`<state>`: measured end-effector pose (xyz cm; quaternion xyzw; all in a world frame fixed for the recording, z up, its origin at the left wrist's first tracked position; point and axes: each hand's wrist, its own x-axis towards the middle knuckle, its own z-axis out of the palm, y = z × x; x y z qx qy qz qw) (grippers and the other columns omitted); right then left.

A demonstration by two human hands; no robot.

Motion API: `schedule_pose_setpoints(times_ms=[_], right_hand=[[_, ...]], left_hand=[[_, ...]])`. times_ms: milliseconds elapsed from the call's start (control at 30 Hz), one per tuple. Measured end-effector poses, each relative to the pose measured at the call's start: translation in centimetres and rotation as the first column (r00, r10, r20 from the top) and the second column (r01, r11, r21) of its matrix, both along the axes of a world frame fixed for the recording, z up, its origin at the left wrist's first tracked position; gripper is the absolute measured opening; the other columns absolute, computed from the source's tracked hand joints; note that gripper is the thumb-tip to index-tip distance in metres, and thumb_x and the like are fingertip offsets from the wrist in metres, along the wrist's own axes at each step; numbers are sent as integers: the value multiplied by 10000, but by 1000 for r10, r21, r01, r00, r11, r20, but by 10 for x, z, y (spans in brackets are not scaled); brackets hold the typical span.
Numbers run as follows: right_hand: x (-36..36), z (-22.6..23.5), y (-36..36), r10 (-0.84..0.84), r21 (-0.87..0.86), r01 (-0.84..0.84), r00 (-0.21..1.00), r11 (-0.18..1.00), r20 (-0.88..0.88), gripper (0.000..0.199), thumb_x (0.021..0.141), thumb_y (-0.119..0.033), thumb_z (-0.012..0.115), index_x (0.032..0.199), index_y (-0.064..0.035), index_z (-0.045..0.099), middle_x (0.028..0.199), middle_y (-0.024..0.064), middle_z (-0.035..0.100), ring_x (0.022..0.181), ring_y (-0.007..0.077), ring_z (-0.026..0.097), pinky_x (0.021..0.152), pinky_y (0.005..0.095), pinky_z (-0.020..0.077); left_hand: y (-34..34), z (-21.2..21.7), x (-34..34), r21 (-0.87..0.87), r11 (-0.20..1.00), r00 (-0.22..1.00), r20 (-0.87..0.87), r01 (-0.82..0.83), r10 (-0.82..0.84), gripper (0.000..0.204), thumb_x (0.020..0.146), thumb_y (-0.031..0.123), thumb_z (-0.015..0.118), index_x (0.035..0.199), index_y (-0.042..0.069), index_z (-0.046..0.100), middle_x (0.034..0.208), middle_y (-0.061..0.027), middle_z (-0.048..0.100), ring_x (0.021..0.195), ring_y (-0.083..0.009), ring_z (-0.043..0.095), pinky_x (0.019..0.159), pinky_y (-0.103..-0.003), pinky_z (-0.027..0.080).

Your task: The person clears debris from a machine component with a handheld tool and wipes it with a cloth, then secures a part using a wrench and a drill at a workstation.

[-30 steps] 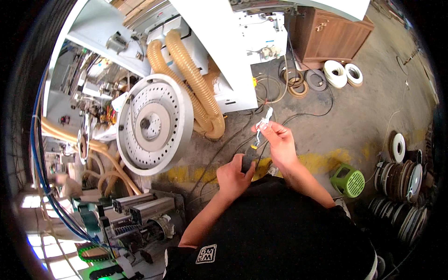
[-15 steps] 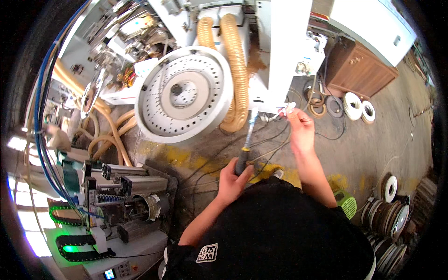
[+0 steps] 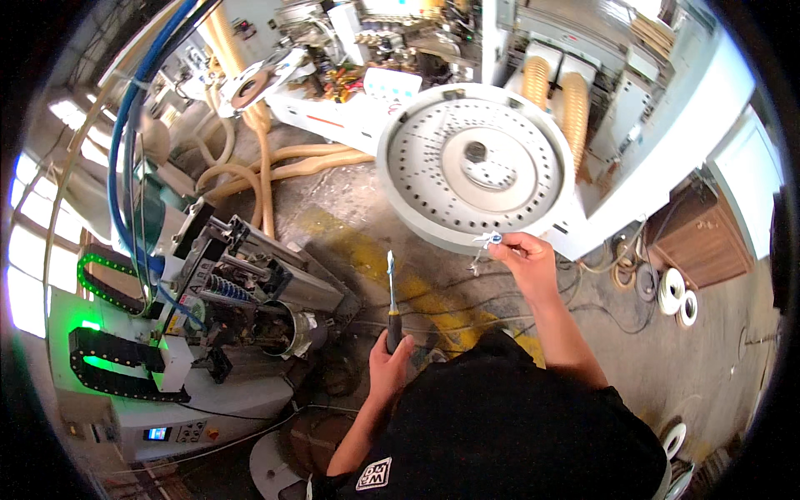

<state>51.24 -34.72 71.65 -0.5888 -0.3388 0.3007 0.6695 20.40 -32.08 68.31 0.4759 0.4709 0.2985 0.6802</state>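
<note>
Clasping a dark-handled tool (image 3: 393,313), the left hand (image 3: 388,367) sits nearer than the right hand (image 3: 529,262), which pinches a crumpled white scrap (image 3: 488,239).

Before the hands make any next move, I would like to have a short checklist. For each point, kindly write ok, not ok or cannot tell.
1. Tool gripped by the left hand: ok, the fingers wrap its dark handle and the shaft points away from the body.
2. White scrap pinched by the right hand: ok.
3. Tool and scrap apart: ok, a wide gap shows between them.
4. Scrap clear of the round perforated disc: cannot tell, it overlaps the rim in this view.
5. Tool tip clean: cannot tell, too small.
6. Machine at left unlit: not ok, its screen glows.
</note>
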Motion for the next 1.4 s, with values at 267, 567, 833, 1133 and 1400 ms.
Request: schedule_pose_setpoints(times_ms=[267,567,833,1133,1400], right_hand=[[-42,1,140,147,-119,-139,988,983,54,155,866,-67,765,1009,-9,757,944,38,756,859,91,658,819,256,514],[-31,-38,356,111,-59,-110,993,992,30,110,831,-27,739,934,-41,775,981,67,744,955,156,666,849,317,521],[-8,-35,502,201,-50,-222,942,974,-270,188,917,-85,732,1089,-14,757,946,50,752,823,91,661,748,235,523],[25,-54,646,114,-118,-77,929,990,351,213,814,-234,829,831,-62,706,762,53,689,727,172,643,653,321,503],[52,-115,770,561,-484,-338,694,807,451,69,887,-220,700,908,-161,729,805,44,716,723,228,673,667,401,540]], left_hand=[[97,-15,-38,-147,984,995,-12,-103,103,181,967,211,690,1013,71,584,779,40,548,639,-42,474,558,-226,371],[331,-24,0,-196,968,984,-119,-156,134,163,963,212,693,984,97,579,703,63,506,565,-32,423,498,-219,314],[523,-24,30,-217,960,982,-112,-174,153,173,978,215,659,921,106,538,675,25,507,517,-79,400,457,-273,282],[703,-105,39,-311,944,980,-194,-110,50,186,979,239,642,891,105,549,629,-1,514,435,-126,405,407,-301,297],[832,-147,71,-452,889,940,-328,-72,-90,227,956,271,664,837,127,535,598,24,491,418,-97,417,394,-262,312]])
